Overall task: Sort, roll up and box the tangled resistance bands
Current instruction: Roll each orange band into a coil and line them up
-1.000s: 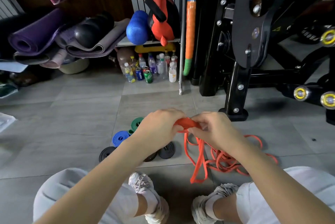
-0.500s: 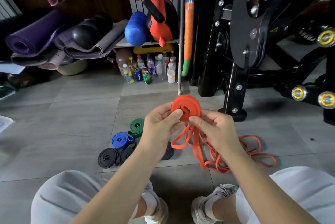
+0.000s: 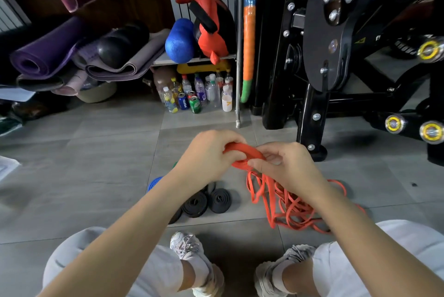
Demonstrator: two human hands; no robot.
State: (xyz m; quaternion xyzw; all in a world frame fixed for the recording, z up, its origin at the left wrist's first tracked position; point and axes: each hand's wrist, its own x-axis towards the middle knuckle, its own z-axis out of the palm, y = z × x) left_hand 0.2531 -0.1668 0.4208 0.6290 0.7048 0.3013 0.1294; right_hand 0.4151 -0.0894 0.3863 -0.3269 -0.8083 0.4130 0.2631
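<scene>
A partly rolled orange resistance band (image 3: 242,152) is held edge-on above the floor between both hands. My left hand (image 3: 206,154) grips its left side with curled fingers. My right hand (image 3: 286,164) pinches its right side, thumb on the coil. The band's loose orange length (image 3: 286,203) hangs down into a tangled heap on the tiles under my right forearm. Rolled black bands (image 3: 206,200) lie on the floor below my left wrist. A rolled blue band (image 3: 153,182) shows beside my left forearm; a green one is almost hidden behind my left hand.
I sit on grey floor tiles with my knees and shoes (image 3: 192,255) at the bottom. A black gym machine (image 3: 319,61) stands at right. Drink bottles and cans (image 3: 194,94) cluster at the back, yoga mats (image 3: 48,53) at left.
The orange coil, held up face-on half a second ago, has dropped lower and turned edge-on. Both hands have closed in around it.
</scene>
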